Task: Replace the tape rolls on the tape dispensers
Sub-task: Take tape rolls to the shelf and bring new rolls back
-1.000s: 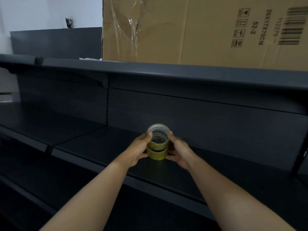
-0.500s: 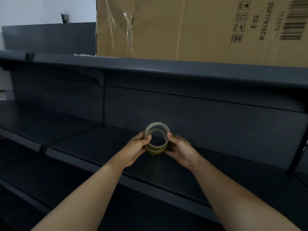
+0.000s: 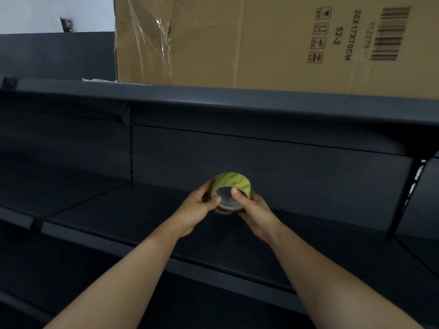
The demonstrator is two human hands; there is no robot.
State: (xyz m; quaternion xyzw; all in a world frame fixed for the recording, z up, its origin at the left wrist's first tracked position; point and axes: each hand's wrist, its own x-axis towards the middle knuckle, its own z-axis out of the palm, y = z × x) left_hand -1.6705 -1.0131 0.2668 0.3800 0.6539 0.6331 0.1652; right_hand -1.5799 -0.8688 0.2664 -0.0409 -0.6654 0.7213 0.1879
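Both hands are clamped on the tape roll [image 3: 234, 180]: the left hand [image 3: 198, 205] curls round its left side and the right hand [image 3: 255, 211] round its right, each thumb laid on the near rim of the core. A large cardboard box [image 3: 237, 41] stands on the upper shelf [image 3: 213, 100], along its right part, with a barcode and printed marks on its face. Below it, the dark middle shelf [image 3: 142, 210] runs across the view. The roll is held over this shelf, toward its back edge and in front of the back panel [image 3: 297, 169]. Half a second ago the roll stood upright with its hole facing up. Now it is tipped toward the camera, its hole facing the viewer and its yellow-green band on top.
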